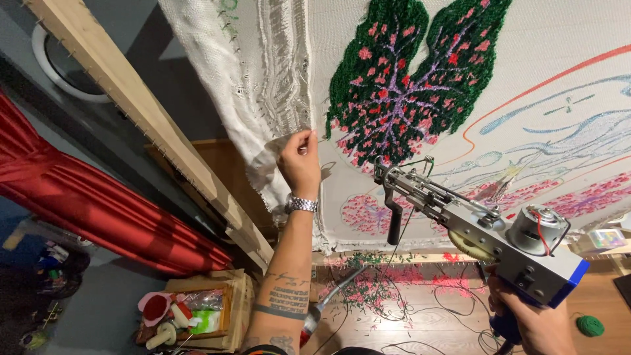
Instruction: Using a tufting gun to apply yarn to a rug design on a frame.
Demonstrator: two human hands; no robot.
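My left hand (300, 164), with a metal watch on the wrist, pinches the loose edge of the white backing cloth (263, 85) stretched on a wooden frame (141, 112). A tufted design of green leaves with pink and purple veins (401, 79) fills the cloth above it. My right hand (536, 322) grips the blue handle of a grey tufting gun (486, 230), whose needle end points at the cloth just below the leaves. The gun's black front handle hangs free.
A red curtain (85, 197) hangs at left. A wooden crate (197, 312) with yarn cones and small items sits on the floor. Yarn scraps and black cords (394, 296) litter the wooden floor, and a green yarn ball (589, 325) lies at right.
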